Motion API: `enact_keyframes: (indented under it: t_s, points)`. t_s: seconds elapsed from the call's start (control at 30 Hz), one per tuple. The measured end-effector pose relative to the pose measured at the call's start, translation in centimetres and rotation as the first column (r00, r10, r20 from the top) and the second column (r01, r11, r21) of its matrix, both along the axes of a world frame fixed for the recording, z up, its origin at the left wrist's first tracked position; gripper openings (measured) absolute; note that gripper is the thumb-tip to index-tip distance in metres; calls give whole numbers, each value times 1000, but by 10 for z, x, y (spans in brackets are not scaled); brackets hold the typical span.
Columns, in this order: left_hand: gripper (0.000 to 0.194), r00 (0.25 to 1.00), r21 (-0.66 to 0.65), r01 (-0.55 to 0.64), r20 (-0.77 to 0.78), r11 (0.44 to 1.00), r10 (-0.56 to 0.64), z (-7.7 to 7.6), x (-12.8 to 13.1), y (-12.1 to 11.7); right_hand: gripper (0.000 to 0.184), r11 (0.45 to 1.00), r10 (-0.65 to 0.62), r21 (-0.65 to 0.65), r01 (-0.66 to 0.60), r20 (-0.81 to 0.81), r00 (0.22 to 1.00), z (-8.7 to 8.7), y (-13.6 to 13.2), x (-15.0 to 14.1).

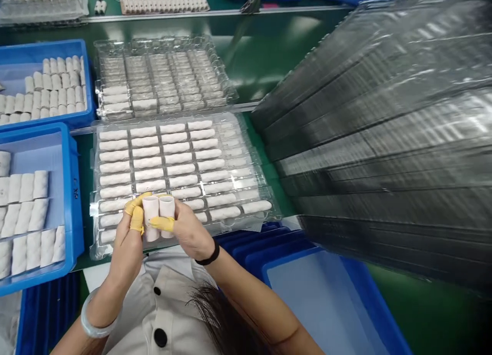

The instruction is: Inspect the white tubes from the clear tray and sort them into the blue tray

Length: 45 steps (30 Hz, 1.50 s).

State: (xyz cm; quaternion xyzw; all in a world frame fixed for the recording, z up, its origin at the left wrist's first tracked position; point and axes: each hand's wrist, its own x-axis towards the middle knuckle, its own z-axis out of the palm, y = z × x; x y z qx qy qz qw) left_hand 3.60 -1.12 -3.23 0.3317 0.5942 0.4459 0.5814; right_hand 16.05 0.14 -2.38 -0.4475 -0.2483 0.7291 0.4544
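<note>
My left hand (128, 239) and my right hand (188, 231) meet over the near edge of a clear plastic tray (255, 170). Both wear yellow finger cots. Together they pinch two short white tubes (158, 214) held upright side by side, the left fingers on one tube, the right fingers on the other. The tray's slots hold several rows of white tubes (154, 160) lying flat; its right-hand slots look partly unfilled.
A second clear tray (161, 78) lies behind the first. Blue bins (71, 191) with white tubes stand at the left, another blue bin (23, 55) behind. A tall stack of clear trays (384, 139) leans at the right. Blue crates (330, 298) sit at lower right.
</note>
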Motion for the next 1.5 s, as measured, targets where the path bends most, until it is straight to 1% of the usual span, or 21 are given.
enact_keyframes:
  t_s: [0.07, 0.1, 0.17, 0.2, 0.23, 0.3, 0.37, 0.43, 0.47, 0.53, 0.6, 0.7, 0.77, 0.9, 1.07, 1.17, 1.23, 1.27, 1.33, 1.43, 1.5]
  points:
    - [41, 999, -9, 51, -16, 999, -51, 2, -8, 4, 47, 999, -39, 22, 37, 106, 994, 0, -1, 31]
    - [39, 999, -10, 44, -19, 999, -44, 4, -13, 7, 50, 995, -99, 38, 93, 204, 974, 0, -2, 50]
    - [35, 1000, -9, -5, -25, 1000, 5, 9, -26, 13, 46, 979, -201, 115, 167, 431, 880, -1, -8, 94]
    - [33, 999, -9, -39, -14, 999, 39, 11, -33, 15, 41, 964, -263, 190, 186, 568, 780, -1, -12, 117]
    - [32, 997, -8, -75, 0, 997, 75, 12, -40, 18, 39, 948, -317, 262, 183, 702, 638, -2, -16, 138]
    - [30, 991, -5, -129, 24, 992, 129, 15, -52, 23, 35, 954, -297, 293, 70, 878, 374, -4, -24, 174]
    - [27, 987, 12, -156, 44, 988, 155, 16, -61, 26, 27, 958, -240, 253, -135, 965, 105, -9, -31, 196]
    - [25, 986, 33, -156, 57, 987, 154, 16, -66, 28, 30, 936, -187, 137, -325, 974, -129, -15, -35, 205]
    - [24, 987, 40, -150, 58, 988, 147, 16, -68, 29, 34, 916, -175, 79, -394, 961, -214, -18, -35, 206]
    - [24, 989, 47, -144, 45, 988, 142, 17, -73, 31, 41, 879, -184, 14, -476, 932, -313, -23, -34, 206]
    - [24, 988, 54, -151, 26, 987, 149, 19, -81, 32, 45, 858, -220, 8, -514, 909, -354, -26, -30, 205]
    - [24, 982, 88, -191, 9, 978, 191, 22, -98, 31, 47, 861, -259, 32, -508, 887, -383, -29, -21, 209]
    - [20, 974, 125, -221, -12, 967, 224, 24, -110, 30, 45, 867, -258, 46, -496, 893, -369, -34, -13, 214]
    - [13, 958, 158, -254, -93, 954, 271, 28, -133, 25, 41, 855, -221, 39, -517, 929, -295, -50, 0, 221]
    - [18, 896, 159, -369, -200, 916, 396, 33, -153, 20, 41, 870, -268, 61, -490, 891, -365, -58, 0, 224]
    - [29, 851, 168, -369, -334, 914, 405, 34, -163, 18, 39, 846, -333, 121, -520, 881, -337, -57, -3, 226]
    - [41, 801, 126, -288, -512, 949, 311, 31, -171, 16, 39, 811, -391, 152, -564, 858, -332, -58, -2, 226]
    - [46, 759, 73, -229, -611, 971, 225, 29, -175, 15, 40, 800, -415, 165, -577, 847, -333, -60, -2, 226]
    - [53, 628, -83, -105, -778, 991, 1, 21, -182, 14, 41, 780, -452, 184, -599, 827, -335, -62, -1, 224]
    - [47, 404, -331, 88, -850, 939, -338, 6, -188, 12, 34, 755, -482, 177, -631, 802, -352, -57, -1, 220]
    - [41, 304, -413, 180, -840, 893, -449, -3, -190, 11, 29, 768, -459, 115, -630, 785, -415, -48, -3, 216]
